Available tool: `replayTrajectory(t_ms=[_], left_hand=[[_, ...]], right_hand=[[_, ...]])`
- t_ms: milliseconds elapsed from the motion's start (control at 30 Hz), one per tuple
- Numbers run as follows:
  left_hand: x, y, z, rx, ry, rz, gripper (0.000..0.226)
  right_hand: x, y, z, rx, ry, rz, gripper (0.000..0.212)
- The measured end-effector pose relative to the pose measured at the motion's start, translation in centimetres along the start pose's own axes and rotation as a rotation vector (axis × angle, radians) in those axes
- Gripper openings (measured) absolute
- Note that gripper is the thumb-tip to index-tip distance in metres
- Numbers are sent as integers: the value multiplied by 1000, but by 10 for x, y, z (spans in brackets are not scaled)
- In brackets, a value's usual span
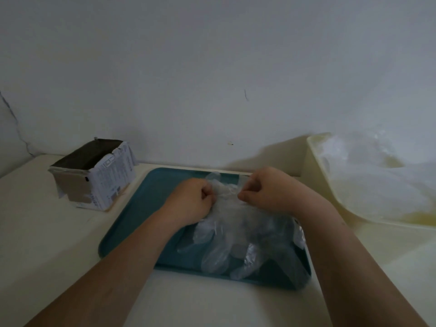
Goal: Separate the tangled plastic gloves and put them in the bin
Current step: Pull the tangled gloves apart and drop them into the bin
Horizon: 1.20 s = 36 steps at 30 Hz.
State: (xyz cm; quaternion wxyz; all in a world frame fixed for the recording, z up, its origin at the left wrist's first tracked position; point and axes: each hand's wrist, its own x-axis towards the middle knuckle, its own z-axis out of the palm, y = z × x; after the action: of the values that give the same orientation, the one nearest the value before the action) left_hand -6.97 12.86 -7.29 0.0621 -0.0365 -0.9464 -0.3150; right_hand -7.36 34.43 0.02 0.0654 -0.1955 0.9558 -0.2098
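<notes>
The left hand [193,199] and right hand [266,192], close together, each pinch with curled fingers the far edge of a clump of thin clear plastic gloves [236,234], which lies just nearer than the hands on a flat teal tray [146,208]. The top glove's long axis runs from the pinch toward the person, fingers pointing near. A hard pull could tear the film or drag the whole tangle along, short of the cream plastic bin [313,166] beyond the right hand

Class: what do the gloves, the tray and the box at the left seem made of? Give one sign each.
Gloves: thin clear plastic film; see-through, crinkled, glinting.
Tray: likely hard plastic, matt teal; smooth, with a rounded raised rim.
Box: cardboard with printed paper faces; brown bare patch, torn edges.
</notes>
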Motion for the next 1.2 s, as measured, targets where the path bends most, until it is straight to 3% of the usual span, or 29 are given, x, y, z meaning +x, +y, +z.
replayTrajectory(t_ms=[67,167,233,433,733,900,1000,1100,1200], left_hand=[[-2,1,1,5,33,9,11],[-6,5,-3,-59,49,-20,76],[-8,8,-5,-149,-1,-44,86],[-1,-1,-6,-403,90,-105,10],[1,-2,-52,-333,176,-19,18],[1,-12,-74,-174,247,23,32],[1,-19,-82,-128,334,20,29],[-2,-15,-84,-88,416,12,19],[-5,-6,-80,-17,429,68,13]], right_hand=[[2,-2,2,37,51,-15,19],[4,-5,8,78,84,-52,16],[6,-3,15,83,25,-19,16],[13,4,26,75,71,105,36],[12,2,14,6,249,156,46],[15,8,20,19,244,172,45],[15,12,22,0,247,158,45],[11,6,15,5,206,55,47],[1,-9,10,264,73,-169,37]])
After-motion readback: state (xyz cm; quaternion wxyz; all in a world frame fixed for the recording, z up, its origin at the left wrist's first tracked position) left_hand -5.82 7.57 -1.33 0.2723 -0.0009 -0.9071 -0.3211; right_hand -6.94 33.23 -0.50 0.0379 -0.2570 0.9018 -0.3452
